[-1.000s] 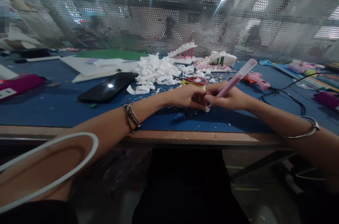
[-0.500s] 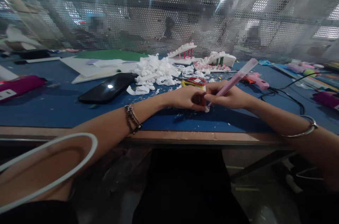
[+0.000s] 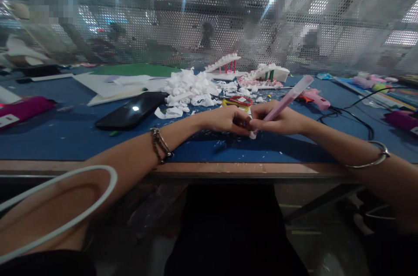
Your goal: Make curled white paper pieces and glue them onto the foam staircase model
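My right hand (image 3: 277,118) grips a pink pen-shaped tool (image 3: 289,98), its translucent end slanting up to the right; the lower tip is hidden among my fingers. Close against it, my left hand (image 3: 225,119) curls with thumb and fingertips pinched at a small white scrap (image 3: 252,135), probably paper. Both hands meet just above the blue table mat (image 3: 196,147). Right behind the fingers lie red-and-yellow scissors (image 3: 238,101), partly covered by the hands.
A heap of white paper strips (image 3: 192,86) and a black phone (image 3: 132,110) lie left of my hands. Behind stand two white slanted models (image 3: 228,65). To the right are a pink glue gun (image 3: 315,98) and its black cable (image 3: 352,115). Tiny white bits dot the mat.
The view has shifted slightly. The fingers of both hands have drawn a little closer around the white scrap, while the pink tool keeps nearly the same slant.
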Demonstrator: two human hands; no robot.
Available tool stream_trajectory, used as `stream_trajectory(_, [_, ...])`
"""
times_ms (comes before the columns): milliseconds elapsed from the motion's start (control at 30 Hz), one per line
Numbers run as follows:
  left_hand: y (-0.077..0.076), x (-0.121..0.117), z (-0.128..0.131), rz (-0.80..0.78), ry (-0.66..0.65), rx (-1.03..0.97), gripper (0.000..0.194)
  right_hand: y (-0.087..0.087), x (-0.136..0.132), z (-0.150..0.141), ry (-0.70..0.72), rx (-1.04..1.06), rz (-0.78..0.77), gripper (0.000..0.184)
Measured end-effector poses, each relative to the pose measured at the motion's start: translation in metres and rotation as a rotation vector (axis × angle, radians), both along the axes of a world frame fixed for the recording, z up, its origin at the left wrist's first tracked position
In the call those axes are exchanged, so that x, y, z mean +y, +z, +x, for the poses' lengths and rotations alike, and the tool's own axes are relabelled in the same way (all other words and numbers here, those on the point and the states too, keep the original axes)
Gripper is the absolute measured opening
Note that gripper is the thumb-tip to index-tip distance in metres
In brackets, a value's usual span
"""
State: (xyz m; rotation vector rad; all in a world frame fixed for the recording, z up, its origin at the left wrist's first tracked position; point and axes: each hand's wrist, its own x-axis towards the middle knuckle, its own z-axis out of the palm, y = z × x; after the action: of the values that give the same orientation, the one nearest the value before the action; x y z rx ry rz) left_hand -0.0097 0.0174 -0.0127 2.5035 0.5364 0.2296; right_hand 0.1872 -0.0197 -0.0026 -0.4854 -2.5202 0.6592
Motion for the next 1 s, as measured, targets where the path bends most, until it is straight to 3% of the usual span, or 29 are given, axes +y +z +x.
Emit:
stream_trajectory(367, [0.0022,-0.0081,0.0042,0.058,0.081,0.003,0.033,-0.0029,0.0031,0.0009,-0.013,-0.009,0.028,0.025])
stream_trajectory(733, [0.0012,-0.0028,0.0035,-0.037,0.030,-0.019,0.026,-0.0027,0.0044,-0.0002,-0.042,0.034,0.063,0.025])
stream_trajectory(1000, [0.0020,-0.0043,0.0042,0.006,0.050,-0.014,0.029,-0.0031,0.0026,-0.0014,-0.027,0.022,0.066,0.024])
